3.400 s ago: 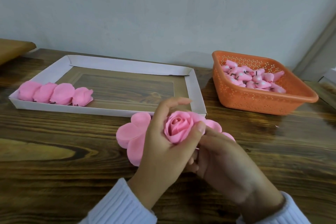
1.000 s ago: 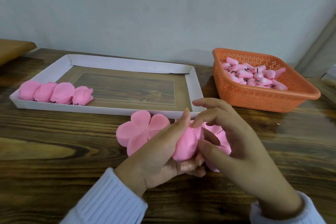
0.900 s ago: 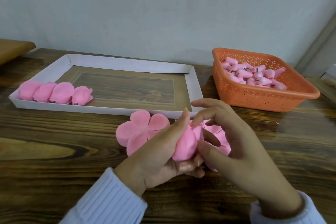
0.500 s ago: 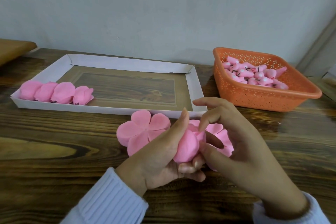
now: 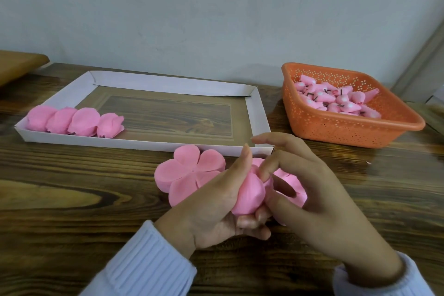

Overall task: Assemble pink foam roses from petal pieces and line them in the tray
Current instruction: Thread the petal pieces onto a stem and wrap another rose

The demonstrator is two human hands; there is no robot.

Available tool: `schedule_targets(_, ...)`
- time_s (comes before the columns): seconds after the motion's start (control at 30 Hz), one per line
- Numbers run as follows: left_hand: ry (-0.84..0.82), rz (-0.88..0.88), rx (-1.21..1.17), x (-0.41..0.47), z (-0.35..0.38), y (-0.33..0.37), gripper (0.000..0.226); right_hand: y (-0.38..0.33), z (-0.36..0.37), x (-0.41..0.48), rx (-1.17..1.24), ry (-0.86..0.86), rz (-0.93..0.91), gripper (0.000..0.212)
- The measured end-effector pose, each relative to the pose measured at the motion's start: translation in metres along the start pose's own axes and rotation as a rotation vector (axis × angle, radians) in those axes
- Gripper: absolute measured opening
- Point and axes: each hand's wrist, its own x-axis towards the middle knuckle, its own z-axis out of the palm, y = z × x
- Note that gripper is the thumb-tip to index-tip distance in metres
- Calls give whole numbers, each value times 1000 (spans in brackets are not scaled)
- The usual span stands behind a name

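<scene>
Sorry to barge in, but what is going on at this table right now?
A person is assembling flowers: the left hand cups a pink foam rose while the right hand pinches its outer petal. Four finished roses lie in a row at the near left corner of the white tray. A flat petal piece lies on the wooden table in front of the tray, and the orange basket on the right holds pink buds.

Four finished roses (image 5: 84,121) in one tray (image 5: 168,84) — one held rose (image 5: 249,193), one flat petal piece (image 5: 187,170) plainly showing, one basket (image 5: 348,132) — buds (image 5: 322,98) beyond counting.
</scene>
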Motion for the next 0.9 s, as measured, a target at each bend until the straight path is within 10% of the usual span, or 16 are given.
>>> schedule_targets(0.53,-276,77,-69,-7,-8,3,14,2,-4,-3,386,-12,-11,15)
schedule_targets(0.9,-54,186,177,-4,-3,0,19,10,3,-1,308,124,9,23)
